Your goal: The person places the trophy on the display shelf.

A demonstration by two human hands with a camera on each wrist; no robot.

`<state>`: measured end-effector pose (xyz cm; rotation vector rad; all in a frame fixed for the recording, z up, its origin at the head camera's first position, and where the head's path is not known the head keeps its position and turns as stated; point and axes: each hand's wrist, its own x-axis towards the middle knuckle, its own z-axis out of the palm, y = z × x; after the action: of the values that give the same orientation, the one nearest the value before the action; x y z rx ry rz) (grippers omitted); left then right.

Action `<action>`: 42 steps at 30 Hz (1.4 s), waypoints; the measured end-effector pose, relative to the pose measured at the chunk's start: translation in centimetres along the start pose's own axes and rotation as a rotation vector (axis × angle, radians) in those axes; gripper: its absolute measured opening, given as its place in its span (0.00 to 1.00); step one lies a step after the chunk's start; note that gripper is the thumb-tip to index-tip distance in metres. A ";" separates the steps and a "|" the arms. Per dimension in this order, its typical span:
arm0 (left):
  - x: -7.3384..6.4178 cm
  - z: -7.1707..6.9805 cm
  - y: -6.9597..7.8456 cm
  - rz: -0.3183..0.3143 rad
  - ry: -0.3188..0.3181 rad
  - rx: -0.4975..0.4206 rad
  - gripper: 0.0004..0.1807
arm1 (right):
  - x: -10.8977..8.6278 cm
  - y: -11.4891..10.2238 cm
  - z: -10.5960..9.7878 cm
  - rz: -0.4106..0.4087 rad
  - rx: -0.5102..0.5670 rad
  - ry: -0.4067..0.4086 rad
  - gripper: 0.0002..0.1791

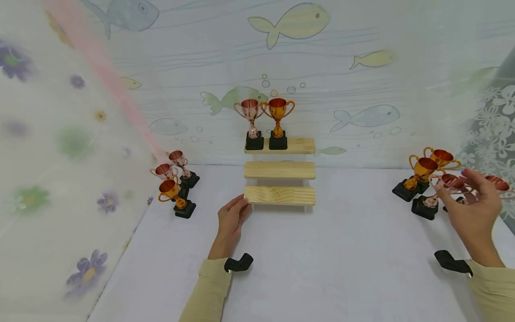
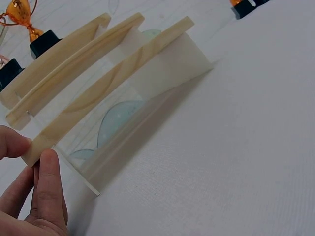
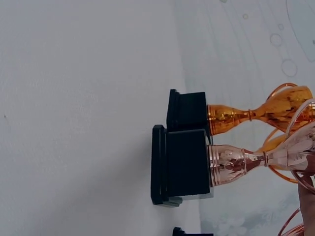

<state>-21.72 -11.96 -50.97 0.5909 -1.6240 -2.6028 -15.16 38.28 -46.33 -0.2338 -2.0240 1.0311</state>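
My left hand (image 1: 231,219) pinches the left end of the lowest wooden step of a three-tier display stand (image 1: 279,195). In the left wrist view, the thumb lies over the board's end and the fingers (image 2: 49,187) are under it. At the right, my right hand (image 1: 476,210) holds a rose-gold trophy (image 1: 429,203) by its cup, thumb on the left side and fingers on the right. The black base of this rose-gold trophy (image 3: 187,162) shows in the right wrist view, most of the hand being out of frame. On the top step stand a rose-gold trophy (image 1: 254,141) and a gold trophy (image 1: 278,141).
Beside the right hand stand two gold trophies (image 1: 424,166) and another rose-gold trophy (image 1: 498,183), partly hidden. A cluster of gold and rose-gold trophies (image 1: 183,206) stands at the left. A fish-print curtain (image 1: 301,67) hangs behind the white table (image 1: 322,264).
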 end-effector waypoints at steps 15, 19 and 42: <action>0.0 0.0 0.1 -0.008 0.007 -0.013 0.20 | -0.4 1.2 1.0 0.063 0.055 -0.009 0.35; 0.0 0.0 0.1 -0.005 0.004 -0.011 0.20 | -0.7 1.4 0.9 0.084 0.061 0.003 0.32; -0.1 0.0 0.3 -0.010 0.000 0.003 0.20 | -3.9 -4.8 1.0 0.106 0.238 -0.148 0.33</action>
<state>-21.69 -12.04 -50.71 0.6003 -1.6299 -2.6081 -12.47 32.66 -45.38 -0.1429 -2.0134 1.3790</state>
